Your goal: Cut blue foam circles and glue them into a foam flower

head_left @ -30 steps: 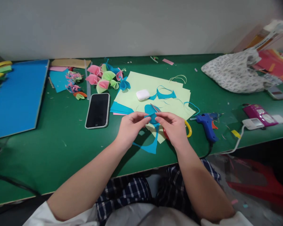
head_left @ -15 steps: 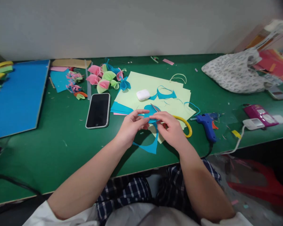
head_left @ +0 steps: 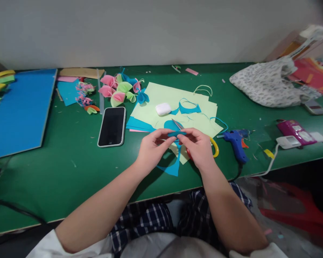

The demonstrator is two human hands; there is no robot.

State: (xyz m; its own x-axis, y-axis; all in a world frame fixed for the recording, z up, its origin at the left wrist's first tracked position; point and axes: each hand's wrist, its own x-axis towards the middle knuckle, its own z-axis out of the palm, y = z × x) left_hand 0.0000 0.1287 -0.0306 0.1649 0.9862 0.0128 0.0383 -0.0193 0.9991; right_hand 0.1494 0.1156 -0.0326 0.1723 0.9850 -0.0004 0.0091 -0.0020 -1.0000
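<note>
My left hand point(head_left: 151, 149) and my right hand point(head_left: 199, 146) meet over the green table point(head_left: 70, 157), both pinching a small blue foam piece point(head_left: 176, 134) between fingertips. Under my right hand lie scissors point(head_left: 214, 147) with a yellow and red handle, their blade tip showing beyond the blue piece. A blue foam offcut point(head_left: 172, 165) lies on the table below my hands. Pale green sheets point(head_left: 174, 104) with blue cut strips lie just beyond.
A black phone point(head_left: 112, 125) lies left of the sheets, a white earbud case point(head_left: 163, 109) on them. Pink and green foam flowers point(head_left: 117, 91) sit at the back. A blue glue gun point(head_left: 235, 141) lies at right, a patterned bag point(head_left: 266, 84) beyond, a blue board point(head_left: 18, 107) at left.
My right hand opened briefly over the scissors half a second ago, then closed again. Both hands now pinch the blue piece, which has turned flatter and edge-on.
</note>
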